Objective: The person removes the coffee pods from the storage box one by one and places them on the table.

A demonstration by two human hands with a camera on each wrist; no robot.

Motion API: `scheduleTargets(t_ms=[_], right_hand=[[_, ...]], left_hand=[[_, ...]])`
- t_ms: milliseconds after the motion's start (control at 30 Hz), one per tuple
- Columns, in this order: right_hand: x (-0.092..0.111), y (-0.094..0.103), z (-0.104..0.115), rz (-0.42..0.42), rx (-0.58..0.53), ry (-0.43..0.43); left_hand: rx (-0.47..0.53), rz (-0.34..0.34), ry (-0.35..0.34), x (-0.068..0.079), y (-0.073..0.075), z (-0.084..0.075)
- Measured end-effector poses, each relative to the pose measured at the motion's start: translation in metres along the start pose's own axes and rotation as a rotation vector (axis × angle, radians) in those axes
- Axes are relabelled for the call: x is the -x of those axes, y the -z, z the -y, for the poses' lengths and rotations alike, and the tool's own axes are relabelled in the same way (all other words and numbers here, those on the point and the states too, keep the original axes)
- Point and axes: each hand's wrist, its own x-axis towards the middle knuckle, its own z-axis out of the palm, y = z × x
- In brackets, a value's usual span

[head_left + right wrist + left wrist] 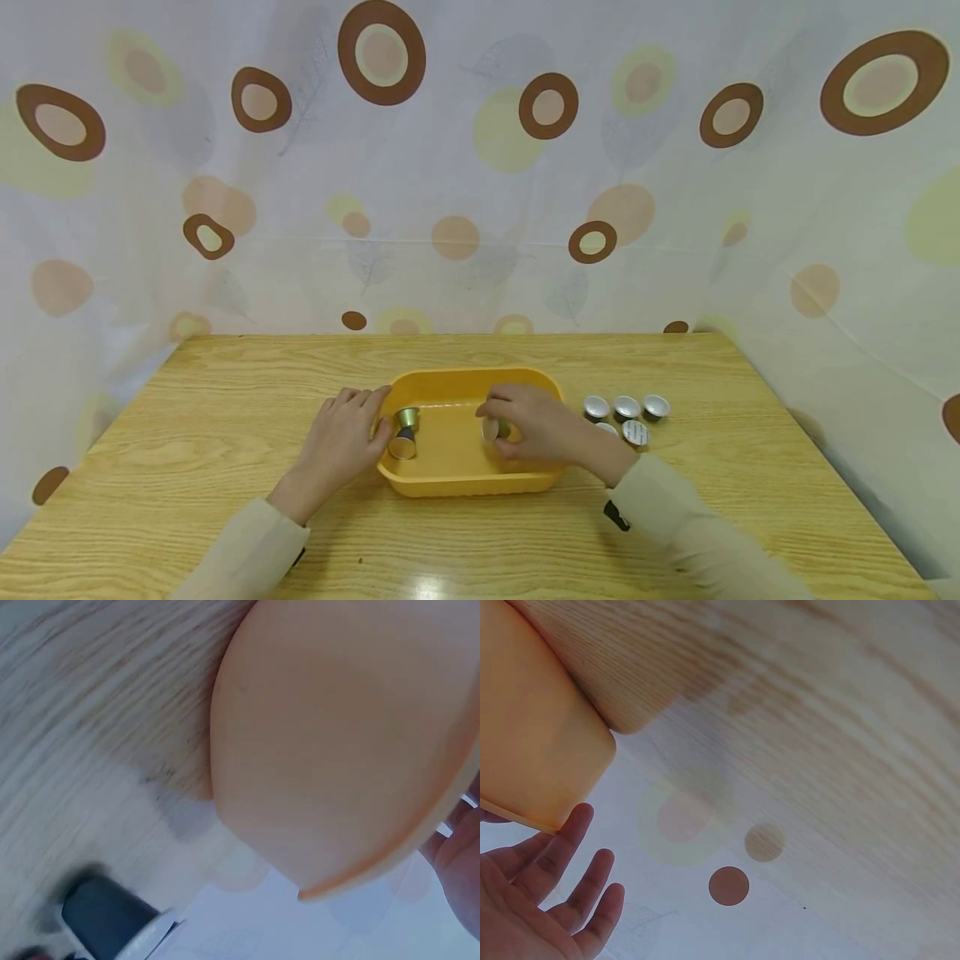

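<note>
A yellow plastic tray [472,483] stands on the table. My left hand [341,437] holds its left rim, thumb at the inner side and fingertips at the edge; in the left wrist view the other fingers spread beside the outer wall. Inside the tray, at its left end, a green coffee capsule [407,416] lies by a dark one with a tan lid [402,448]. Over the tray's right part my right hand [536,425] pinches another coffee capsule [491,429], its pale lid turned left. The right wrist view has the tray's outer wall [322,750] before that hand, hiding its fingers.
Several silver-lidded capsules [626,407] stand in two rows right of the tray, the front ones partly behind my right forearm. A dark capsule [112,919] shows near the right wrist. Patterned cloth [465,192] surrounds the wooden table [225,417] at the back and sides.
</note>
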Motion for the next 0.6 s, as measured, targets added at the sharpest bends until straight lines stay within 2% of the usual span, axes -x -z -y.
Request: scheduleTargets(t_ms=[300, 600], right_hand=[[0.011, 0.011, -0.01, 0.014, 0.012, -0.053], [0.019, 0.023, -0.014, 0.103, 0.002, -0.186]], left_hand=[[-0.004, -0.001, 0.0, 0.0, 0.0, -0.001], [-0.007, 0.001, -0.001, 0.0, 0.0, -0.001]])
